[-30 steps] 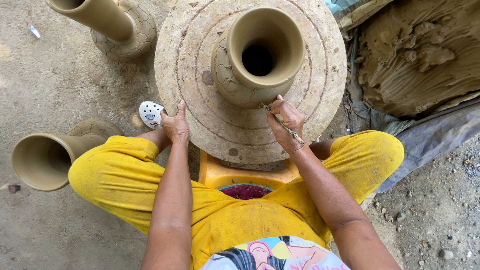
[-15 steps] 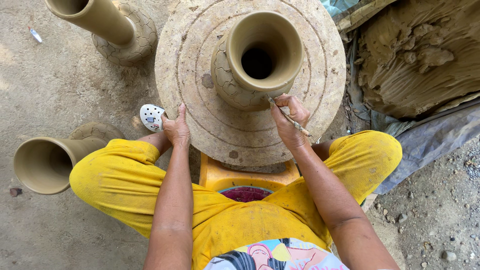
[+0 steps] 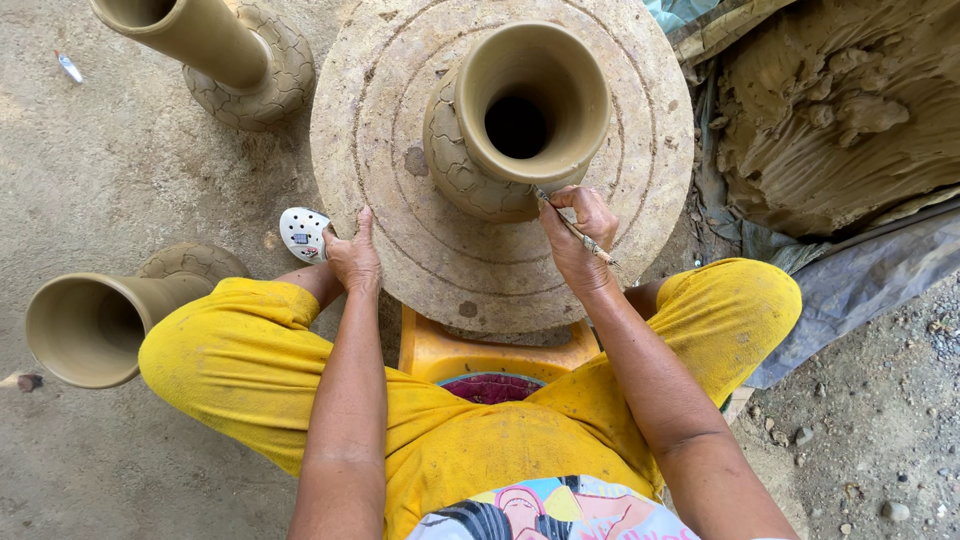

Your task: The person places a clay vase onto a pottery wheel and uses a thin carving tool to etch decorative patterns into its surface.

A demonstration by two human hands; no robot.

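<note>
A: Wet grey-brown clay vase with flared mouth and incised scale pattern on its belly (image 3: 500, 130), upright, centre of round clay-crusted turntable disc (image 3: 400, 90). Long axis vertical, mouth facing camera.

B: Right hand (image 3: 580, 235)?

A: Fingers pinched narrow around thin wooden stick tool (image 3: 575, 228), tip touching vase belly on near-right side, just under flared rim. Vase up and to the left of those fingers. Stick slanting from vase down-right toward wrist.

B: Left hand (image 3: 352, 258)?

A: Flat on near-left edge of disc, fingers together and pointing away, holding nothing, only pressing the rim. Apart from the vase; right hand clearly nearer to it.

B: Around the disc?

A: Yellow plastic stool (image 3: 440, 355) under near edge, between yellow-trousered knees (image 3: 240, 350). White perforated clog (image 3: 303, 232) just left of disc, beside left hand. Second patterned vase lying on its side (image 3: 215, 50) far-left of disc; third plain-necked vase on its side (image 3: 95, 325) near-left, mouth toward camera. Heap of raw brown clay (image 3: 840, 110) right of disc on grey tarp (image 3: 860, 280).
</note>
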